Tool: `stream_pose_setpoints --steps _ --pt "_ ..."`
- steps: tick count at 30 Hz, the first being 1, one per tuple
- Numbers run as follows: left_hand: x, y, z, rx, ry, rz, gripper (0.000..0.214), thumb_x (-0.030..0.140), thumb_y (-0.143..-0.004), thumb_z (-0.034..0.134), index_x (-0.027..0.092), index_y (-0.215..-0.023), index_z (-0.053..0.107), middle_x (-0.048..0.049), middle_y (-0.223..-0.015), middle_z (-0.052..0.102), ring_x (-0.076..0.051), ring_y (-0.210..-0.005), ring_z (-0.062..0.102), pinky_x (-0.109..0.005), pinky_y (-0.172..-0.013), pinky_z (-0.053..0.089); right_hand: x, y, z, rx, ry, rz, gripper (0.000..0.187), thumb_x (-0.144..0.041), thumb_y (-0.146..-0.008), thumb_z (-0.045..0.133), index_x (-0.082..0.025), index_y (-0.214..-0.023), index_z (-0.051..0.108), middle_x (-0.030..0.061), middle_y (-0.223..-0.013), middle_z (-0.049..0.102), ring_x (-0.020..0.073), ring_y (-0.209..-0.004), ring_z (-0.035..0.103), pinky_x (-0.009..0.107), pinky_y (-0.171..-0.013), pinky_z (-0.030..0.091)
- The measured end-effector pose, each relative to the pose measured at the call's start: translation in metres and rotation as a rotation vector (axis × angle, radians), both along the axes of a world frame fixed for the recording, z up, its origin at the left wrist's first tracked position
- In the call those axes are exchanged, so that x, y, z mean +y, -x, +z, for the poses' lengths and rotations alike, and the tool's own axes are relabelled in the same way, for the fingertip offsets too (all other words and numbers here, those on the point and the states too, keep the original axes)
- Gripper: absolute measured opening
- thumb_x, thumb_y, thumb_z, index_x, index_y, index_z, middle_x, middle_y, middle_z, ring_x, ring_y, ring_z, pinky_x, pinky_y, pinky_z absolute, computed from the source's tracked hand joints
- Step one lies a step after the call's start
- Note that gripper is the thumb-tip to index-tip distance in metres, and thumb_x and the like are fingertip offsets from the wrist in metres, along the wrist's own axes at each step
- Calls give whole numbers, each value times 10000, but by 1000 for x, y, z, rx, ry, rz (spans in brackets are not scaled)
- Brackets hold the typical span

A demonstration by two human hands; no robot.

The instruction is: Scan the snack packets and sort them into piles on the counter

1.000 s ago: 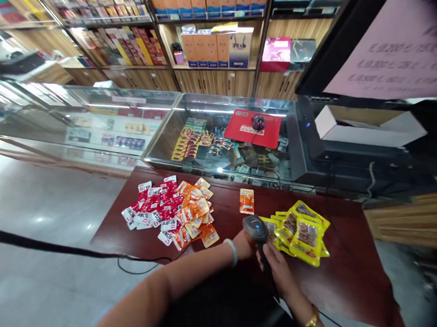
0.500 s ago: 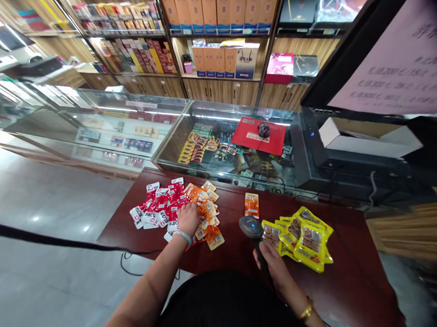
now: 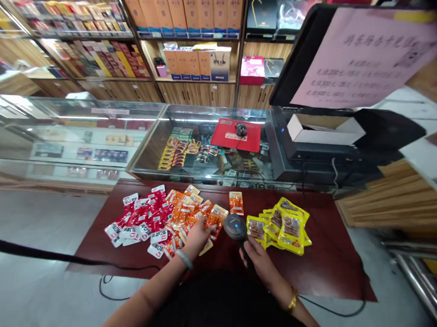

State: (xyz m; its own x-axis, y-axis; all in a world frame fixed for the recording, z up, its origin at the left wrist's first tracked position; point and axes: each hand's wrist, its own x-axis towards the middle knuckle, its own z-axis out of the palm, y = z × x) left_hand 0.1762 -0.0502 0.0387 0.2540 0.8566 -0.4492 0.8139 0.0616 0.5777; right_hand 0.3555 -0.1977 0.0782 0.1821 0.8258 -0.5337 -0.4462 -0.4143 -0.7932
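Note:
My left hand [image 3: 198,238] is closed on an orange snack packet [image 3: 217,219], lifted at the right side of a pile of orange packets [image 3: 180,209]. In my right hand [image 3: 258,259] is a black barcode scanner [image 3: 235,227], its head with a small blue light close to the held packet. Behind the scanner a single orange packet [image 3: 236,202] lies apart on the dark red table. Red and white packets [image 3: 148,213] are heaped left of the orange ones. Right of the scanner lies a pile of yellow snack packets [image 3: 291,228].
Behind the dark red table [image 3: 320,280] stands a glass display counter [image 3: 148,157] bearing a red mat [image 3: 224,139] with a mouse [image 3: 240,129]. A black monitor with a pink sheet [image 3: 359,58] and an open white box [image 3: 323,131] stand at the right. Cables hang below the table.
My left hand has moved right from the middle of the piles, now with an orange packet lifted beside the scanner. My right hand keeps its hold on the scanner. The view has shifted right.

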Motion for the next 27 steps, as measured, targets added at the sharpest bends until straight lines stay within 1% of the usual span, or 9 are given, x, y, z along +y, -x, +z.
stream_pose_setpoints --steps 7,12,14,15,17,19,21,24,27 --pt "-4 -14 -6 -37 4 -66 241 392 -794 615 188 -903 546 -11 -804 649 -145 -715 592 -227 -637 373 -5 -6 -1 -4 -12 -57 438 -638 -746 648 -221 -854 571 -47 -603 527 99 -475 423 215 -449 330" --pt "-7 -32 -30 -165 144 -27 278 401 -804 598 181 -968 554 -19 -794 660 -154 -688 605 -239 -636 410 -12 -9 -3 -6 15 -98 463 -649 -718 672 -216 -848 571 -44 -593 519 104 -492 443 210 -443 340" --pt "-6 -44 -38 -257 229 -76 262 372 -827 564 175 -1000 562 -31 -827 674 -163 -717 619 -254 -669 442 -14 -10 -6 -7 24 -112 467 -650 -713 676 -211 -829 564 -43 -596 528 97 -483 442 204 -439 335" --pt "-4 -48 -39 -276 219 -118 256 353 -831 558 176 -1015 569 -40 -867 679 -170 -761 626 -264 -706 454 -15 -10 -7 -12 29 -117 464 -647 -718 674 -208 -817 561 -42 -599 534 92 -478 441 202 -441 334" --pt "7 -50 -36 -198 58 -189 281 317 -816 579 181 -1061 579 -71 -995 671 -200 -922 618 -299 -833 445 -17 -10 -10 -15 40 -122 457 -641 -728 670 -204 -795 554 -41 -600 540 86 -475 442 198 -447 336" --pt "23 -46 -29 10 -174 -201 396 307 -788 620 181 -1158 554 -120 -1161 612 -252 -1118 541 -351 -966 378 -18 -9 -12 -9 55 -133 453 -634 -728 676 -203 -793 550 -40 -602 542 88 -483 451 196 -450 338" --pt "41 -40 -23 236 -292 -171 533 333 -762 653 166 -1244 498 -166 -1282 523 -304 -1236 442 -402 -1024 316 -18 -8 -14 -1 60 -136 457 -629 -716 690 -202 -807 555 -36 -610 549 92 -493 459 195 -450 341" --pt "62 -32 -20 419 -276 -184 584 379 -733 681 149 -1232 483 -176 -1316 477 -325 -1254 411 -415 -1017 307 -18 -7 -17 0 58 -122 466 -630 -707 698 -199 -829 567 -35 -614 554 91 -498 462 193 -452 346" --pt "73 -32 -23 457 -260 -248 494 389 -714 700 145 -1111 537 -165 -1262 522 -314 -1220 447 -397 -1003 322 -19 -7 -20 0 66 -117 463 -630 -724 684 -200 -859 578 -40 -614 547 88 -501 463 189 -457 347"
